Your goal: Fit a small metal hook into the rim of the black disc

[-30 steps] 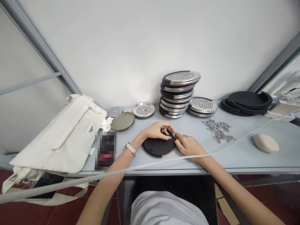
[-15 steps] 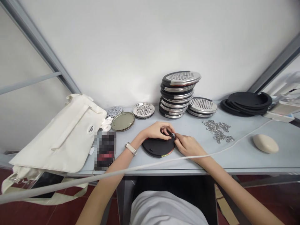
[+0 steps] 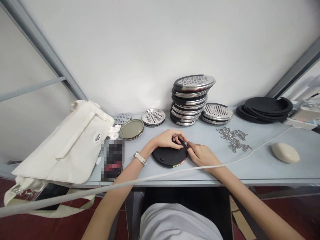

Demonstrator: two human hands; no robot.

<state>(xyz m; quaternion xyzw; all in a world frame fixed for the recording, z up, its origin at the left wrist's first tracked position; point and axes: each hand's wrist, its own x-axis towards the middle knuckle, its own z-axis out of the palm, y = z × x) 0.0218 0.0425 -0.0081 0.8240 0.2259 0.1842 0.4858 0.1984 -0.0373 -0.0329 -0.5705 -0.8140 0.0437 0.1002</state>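
A black round disc (image 3: 167,157) with a red and yellow strip along part of its edge lies on the table in front of me. My left hand (image 3: 172,139) curls over its far side, with thumb and fingers gripping the black rim. At the right side of that rim, my right hand (image 3: 198,154) pinches a small shiny metal clip (image 3: 185,144). Its tip touches the disc between my two hands. My fingers partly hide the clip and the far edge of the disc.
Behind stands a tall stack of perforated metal discs in black rims (image 3: 190,100). A shorter stack (image 3: 217,112), black discs (image 3: 266,108), loose metal clips (image 3: 234,139) and a cream oval object (image 3: 285,152) are rightward. A white bag (image 3: 65,146) sits left; a white cable (image 3: 155,178) crosses the foreground.
Both hands stay at the same place on the disc. The metal clip between the right fingertips shifts slightly in angle. The view drifts a little.
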